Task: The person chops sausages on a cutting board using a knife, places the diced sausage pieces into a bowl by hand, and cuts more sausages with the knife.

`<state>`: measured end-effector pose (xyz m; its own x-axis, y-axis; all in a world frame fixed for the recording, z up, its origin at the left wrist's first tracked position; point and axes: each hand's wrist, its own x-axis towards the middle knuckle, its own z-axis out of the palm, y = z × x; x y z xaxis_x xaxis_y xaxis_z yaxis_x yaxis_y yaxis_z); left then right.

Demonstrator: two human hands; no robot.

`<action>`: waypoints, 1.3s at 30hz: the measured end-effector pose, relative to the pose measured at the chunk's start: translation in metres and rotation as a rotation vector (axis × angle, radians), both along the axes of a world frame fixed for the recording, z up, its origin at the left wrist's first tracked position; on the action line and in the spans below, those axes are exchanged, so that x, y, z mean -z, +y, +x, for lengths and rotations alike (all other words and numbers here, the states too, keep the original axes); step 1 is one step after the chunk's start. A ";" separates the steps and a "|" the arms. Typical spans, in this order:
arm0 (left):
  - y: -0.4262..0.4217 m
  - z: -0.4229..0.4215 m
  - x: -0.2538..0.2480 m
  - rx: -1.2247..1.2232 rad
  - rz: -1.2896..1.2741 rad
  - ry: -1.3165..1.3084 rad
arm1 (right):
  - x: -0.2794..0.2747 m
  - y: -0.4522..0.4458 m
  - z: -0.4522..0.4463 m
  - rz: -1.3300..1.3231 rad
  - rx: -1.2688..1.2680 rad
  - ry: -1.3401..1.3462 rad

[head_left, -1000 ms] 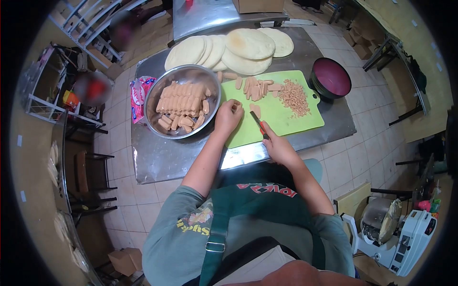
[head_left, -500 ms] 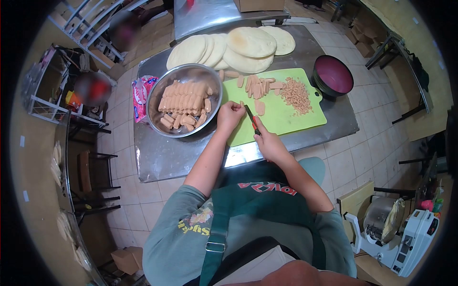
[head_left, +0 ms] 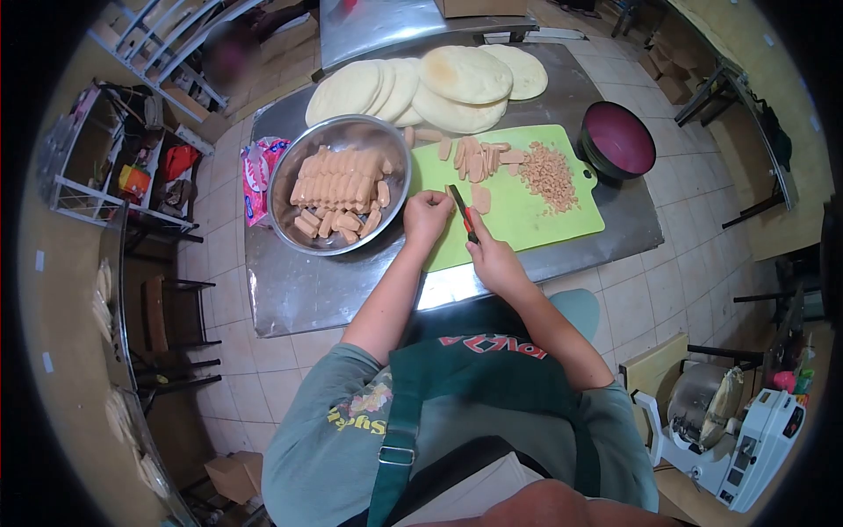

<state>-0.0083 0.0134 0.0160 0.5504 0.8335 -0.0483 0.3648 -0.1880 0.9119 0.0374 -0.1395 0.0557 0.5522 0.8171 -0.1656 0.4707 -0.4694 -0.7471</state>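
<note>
Knife [head_left: 462, 212], one, red and black: in your right hand [head_left: 497, 263], fingers wrapped about its handle, blade beside your left hand [head_left: 427, 218]. Left-hand fingers: curled inward; whether they pinch anything cannot be told. Green cutting board [head_left: 518, 230], one, under the blade, bearing sliced sausage pieces [head_left: 474, 160], overlapping and uncountable, and one heap of diced bits [head_left: 551, 180]. To your left, one steel bowl [head_left: 398, 165] of stacked sausages [head_left: 338, 180], too many to count; one pink packet [head_left: 258, 180] beside it. To your right, one maroon bowl [head_left: 619, 140]. Beyond, about seven overlapping flatbreads [head_left: 465, 75].
</note>
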 end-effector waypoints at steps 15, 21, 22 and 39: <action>-0.006 -0.003 -0.005 0.008 0.046 -0.005 | -0.002 0.013 0.008 -0.069 -0.094 -0.080; -0.010 -0.003 -0.004 -0.014 0.038 -0.036 | -0.049 0.034 0.016 -0.301 -0.126 0.043; -0.010 -0.003 -0.004 -0.018 0.066 -0.040 | -0.053 0.036 0.017 -0.355 -0.121 0.095; -0.019 -0.012 0.009 -0.030 0.238 -0.147 | -0.049 0.002 -0.002 -0.354 -0.139 0.141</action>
